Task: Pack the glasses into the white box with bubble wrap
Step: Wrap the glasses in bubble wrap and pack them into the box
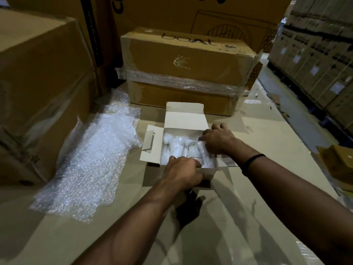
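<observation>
Warehouse counter (267, 134): left grip (183, 173) curled round glass (192, 150) in box (183, 119); right grip (217, 138) tucks wrap (174, 145), hold unclear. Risk: unwrapped glass knocks neighbour, cracks.

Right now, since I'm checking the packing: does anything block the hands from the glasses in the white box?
Nothing visible does. The white box lies open, lid folded back; the left hand and right hand are at the clear glass lying among bubble wrap inside.

"boat" upside down, taped carton (183, 62)
</observation>
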Motion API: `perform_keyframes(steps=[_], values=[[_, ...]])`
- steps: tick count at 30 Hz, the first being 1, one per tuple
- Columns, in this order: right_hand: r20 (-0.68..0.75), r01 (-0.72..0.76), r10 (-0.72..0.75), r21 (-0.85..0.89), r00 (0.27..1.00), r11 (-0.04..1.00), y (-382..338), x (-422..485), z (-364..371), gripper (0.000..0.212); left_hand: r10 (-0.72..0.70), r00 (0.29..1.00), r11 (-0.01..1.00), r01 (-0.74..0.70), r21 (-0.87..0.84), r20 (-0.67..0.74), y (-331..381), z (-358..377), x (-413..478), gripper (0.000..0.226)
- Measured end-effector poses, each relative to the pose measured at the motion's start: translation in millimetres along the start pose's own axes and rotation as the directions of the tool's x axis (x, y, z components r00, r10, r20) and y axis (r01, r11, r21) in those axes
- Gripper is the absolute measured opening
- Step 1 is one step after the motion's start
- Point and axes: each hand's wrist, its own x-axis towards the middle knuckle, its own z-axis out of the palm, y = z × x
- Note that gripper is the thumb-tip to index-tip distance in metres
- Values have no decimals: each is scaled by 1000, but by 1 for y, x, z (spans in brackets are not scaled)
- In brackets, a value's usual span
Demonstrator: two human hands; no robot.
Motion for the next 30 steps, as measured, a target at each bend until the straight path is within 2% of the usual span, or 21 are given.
perform_keyframes(steps=[2, 4, 6, 9, 11, 14, 16, 17, 19, 21, 23, 25, 27, 29, 30], values=[[-145, 50, -34, 114, 989, 992, 2, -7, -2, 44, -23, 988, 1000, 21, -9, -155, -15, -1, -2, 43], [-193, 147, -110, 188, 975, 971, -6, -12, -2, 44, 0, 981, 998, 13, 63, -193, -27, -3, -6, 48], [-162, 182, -152, 187, 975, 965, -17, -13, 0, 45, 31, 992, 983, -8, 183, -124, -33, -4, -10, 49], [-120, 140, -117, 210, 986, 968, -22, -10, 6, 43, 36, 995, 965, -11, 261, -89, -34, -5, -15, 50], [-103, 112, -86, 291, 991, 950, -20, -10, 11, 41, 43, 992, 965, -11, 261, -117, -33, -2, -15, 49], [-87, 85, -57, 371, 995, 925, -21, -11, 15, 40, 83, 980, 983, -52, 173, -178, -37, 4, -18, 42], [-92, 71, -38, 386, 995, 920, -23, -14, 15, 40, 178, 936, 982, -150, 111, -305, -49, 11, -24, 36], [-110, 68, -27, 383, 994, 921, -26, -17, 15, 41, 216, 886, 976, -196, 91, -411, -58, 15, -29, 32], [-188, 75, -2, 382, 982, 921, -32, -26, 14, 43, 212, 730, 968, -250, 35, -650, -80, 19, -47, 29], [-285, 100, 16, 389, 959, 916, -44, -36, 14, 44, 64, 618, 986, -158, -44, -783, -109, 21, -65, 29], [-376, 143, 18, 396, 927, 907, -64, -44, 11, 45, -155, 591, 986, 47, -157, -791, -144, 23, -83, 31], [-461, 182, 39, 425, 886, 887, -93, -52, 3, 45, -360, 621, 932, 281, -230, -696, -178, 24, -96, 31], [-558, 243, 70, 466, 827, 851, -127, -60, -5, 40, -474, 672, 866, 472, -163, -569, -203, 19, -103, 27], [-623, 314, 94, 512, 777, 799, -165, -68, -8, 38, -507, 731, 831, 554, -35, -458, -217, 11, -106, 20], [-624, 348, 89, 543, 777, 765, -184, -70, -7, 37, -512, 744, 830, 557, -26, -430, -221, 6, -105, 19]])
